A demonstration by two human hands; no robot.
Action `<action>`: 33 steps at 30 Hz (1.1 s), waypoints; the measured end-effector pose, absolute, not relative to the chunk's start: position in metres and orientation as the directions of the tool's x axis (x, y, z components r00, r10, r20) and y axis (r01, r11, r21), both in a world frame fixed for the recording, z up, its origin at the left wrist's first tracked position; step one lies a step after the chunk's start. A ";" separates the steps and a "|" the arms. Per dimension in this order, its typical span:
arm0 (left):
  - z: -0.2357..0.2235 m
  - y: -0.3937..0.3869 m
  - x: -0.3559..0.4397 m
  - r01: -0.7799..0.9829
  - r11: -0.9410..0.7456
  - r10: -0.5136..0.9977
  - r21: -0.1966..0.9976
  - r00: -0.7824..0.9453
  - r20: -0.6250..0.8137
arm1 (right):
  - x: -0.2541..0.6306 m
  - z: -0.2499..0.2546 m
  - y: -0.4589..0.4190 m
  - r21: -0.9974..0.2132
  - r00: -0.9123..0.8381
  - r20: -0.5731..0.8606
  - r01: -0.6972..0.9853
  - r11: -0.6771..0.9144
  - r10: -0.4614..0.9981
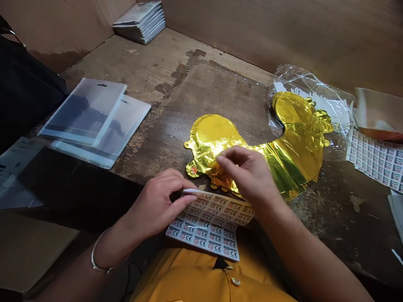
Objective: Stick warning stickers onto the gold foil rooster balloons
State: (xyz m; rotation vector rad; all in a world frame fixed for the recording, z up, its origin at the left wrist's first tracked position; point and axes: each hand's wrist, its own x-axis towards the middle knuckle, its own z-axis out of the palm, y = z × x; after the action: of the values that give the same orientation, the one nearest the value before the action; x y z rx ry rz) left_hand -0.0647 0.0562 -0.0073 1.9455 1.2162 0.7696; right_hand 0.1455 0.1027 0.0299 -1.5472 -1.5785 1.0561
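My left hand (163, 197) pinches the top edge of a sheet of small CE-mark stickers (204, 235), which bends over at the table's front edge above my lap. My right hand (248, 172) is closed in a pinch above the gold foil balloons (217, 130); whatever sits between its fingertips, if anything, is too small to make out. The flat, deflated balloons lie in a curved stack, with small tabs along the edges. A small orange-red spot (193, 170) shows on one tab near my left hand.
Clear plastic sleeves (85, 109) lie at the left. A bundle of folded packets (140, 21) stands in the back corner. Behind the balloons is a clear bag with white strips (327, 105). Another sticker sheet (374, 159) lies at the right. Wooden walls border the worn table (170, 138).
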 end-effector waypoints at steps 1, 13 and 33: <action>-0.008 0.062 -0.066 0.504 -0.387 0.886 0.772 0.436 0.159 | 0.142 0.022 0.104 -0.881 -0.078 -0.101 0.471 -0.053 0.992; -0.026 0.071 -0.063 0.534 -0.645 0.739 0.547 0.618 0.267 | 0.136 0.005 0.109 -0.773 -0.160 -0.118 0.634 0.010 0.980; -0.026 0.071 -0.061 0.554 -0.651 0.741 0.518 0.610 0.279 | 0.131 0.008 0.111 -0.682 -0.220 -0.138 0.728 0.068 0.966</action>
State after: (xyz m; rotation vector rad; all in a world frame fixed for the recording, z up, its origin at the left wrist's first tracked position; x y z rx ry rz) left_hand -0.0611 0.0711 -0.0260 2.4566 1.0369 0.6764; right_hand 0.1306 0.1113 0.0075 -1.6892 -2.0004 0.9295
